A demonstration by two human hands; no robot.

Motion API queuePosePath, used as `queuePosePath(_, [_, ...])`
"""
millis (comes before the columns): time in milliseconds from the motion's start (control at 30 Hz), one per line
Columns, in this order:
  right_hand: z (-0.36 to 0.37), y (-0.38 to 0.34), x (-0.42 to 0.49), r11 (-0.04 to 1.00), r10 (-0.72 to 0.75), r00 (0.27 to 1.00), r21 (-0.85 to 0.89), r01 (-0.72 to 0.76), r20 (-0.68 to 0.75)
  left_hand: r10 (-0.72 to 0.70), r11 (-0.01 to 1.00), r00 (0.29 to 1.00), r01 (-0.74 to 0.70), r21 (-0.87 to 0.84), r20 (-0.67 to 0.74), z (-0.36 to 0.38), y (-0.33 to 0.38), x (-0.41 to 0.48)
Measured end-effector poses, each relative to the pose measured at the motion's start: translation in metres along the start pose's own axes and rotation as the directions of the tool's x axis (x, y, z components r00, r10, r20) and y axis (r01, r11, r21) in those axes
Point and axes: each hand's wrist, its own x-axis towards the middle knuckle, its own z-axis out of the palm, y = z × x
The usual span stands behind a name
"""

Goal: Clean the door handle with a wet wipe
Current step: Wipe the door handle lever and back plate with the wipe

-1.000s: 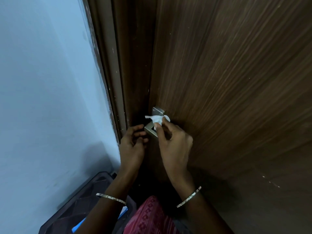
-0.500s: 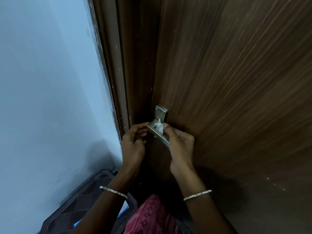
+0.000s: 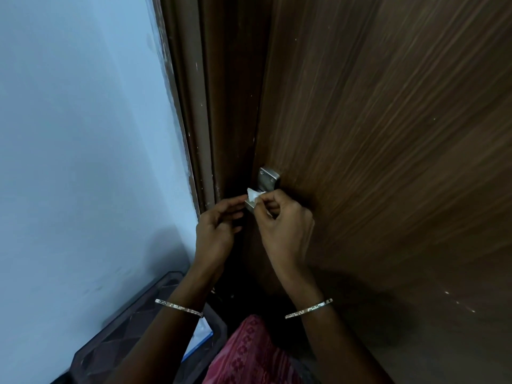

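Note:
A square silver door handle [image 3: 268, 178] is fixed to the brown wooden door [image 3: 388, 134] near its left edge. My right hand [image 3: 285, 225] pinches a small crumpled white wet wipe [image 3: 254, 195] and presses it on the lever's near end. My left hand [image 3: 219, 225] sits just left of the lever, fingers curled and slightly apart, fingertips close to the lever's end; it holds nothing I can see. Most of the lever is hidden behind my right hand.
The dark brown door frame [image 3: 194, 120] runs along the door's left edge, with a pale blue wall [image 3: 83, 134] beyond it. A dark plastic crate [image 3: 124, 336] holding something blue and white stands low at the left. Red patterned clothing [image 3: 249, 353] shows at the bottom.
My right hand slid the wipe down between lever and plate, then brought it back up onto the lever's near end. My left hand stayed beside the lever.

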Motion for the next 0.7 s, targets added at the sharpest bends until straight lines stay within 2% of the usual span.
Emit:
queuePosePath(100, [-0.005, -0.001, 0.002, 0.987, -0.158, 0.987, -0.036, 0.159, 0.019, 0.044, 0.999, 0.998, -0.043, 0.022, -0.037, 0.002, 0.003, 0.0])
queuePosePath(167, [-0.004, -0.004, 0.005, 0.958, -0.256, 0.963, -0.112, 0.264, 0.087, 0.169, 0.978, 0.983, -0.158, 0.135, -0.073, 0.004, 0.007, -0.002])
queuePosePath(233, [0.0, -0.012, 0.007, 0.923, -0.29, 0.943, -0.212, 0.32, 0.161, 0.325, 0.909, 0.941, -0.285, 0.304, -0.089, 0.006, 0.012, -0.005])
queuePosePath(333, [0.0, -0.019, 0.01, 0.906, -0.292, 0.928, -0.246, 0.346, 0.229, 0.466, 0.809, 0.883, -0.397, 0.433, -0.061, 0.007, 0.016, -0.001])
queuePosePath(400, [-0.007, -0.014, 0.013, 0.936, -0.271, 0.92, -0.144, 0.32, 0.284, 0.492, 0.763, 0.871, -0.421, 0.49, -0.017, 0.007, 0.016, 0.001])
queuePosePath(467, [-0.019, -0.006, 0.015, 0.973, -0.222, 0.906, 0.021, 0.23, 0.36, 0.493, 0.741, 0.87, -0.424, 0.521, 0.007, 0.005, 0.016, 0.002])
queuePosePath(533, [-0.032, 0.004, 0.013, 0.983, -0.174, 0.911, 0.127, 0.135, 0.373, 0.487, 0.723, 0.873, -0.412, 0.555, 0.014, 0.005, 0.014, 0.003])
queuePosePath(600, [-0.042, 0.017, 0.006, 0.992, -0.102, 0.943, 0.106, 0.072, 0.317, 0.465, 0.726, 0.885, -0.384, 0.571, 0.004, 0.007, 0.012, 0.005])
queuePosePath(700, [-0.051, 0.037, -0.01, 0.993, -0.003, 0.967, 0.119, -0.028, 0.254, 0.363, 0.809, 0.931, -0.292, 0.51, -0.043, 0.012, 0.007, 0.006])
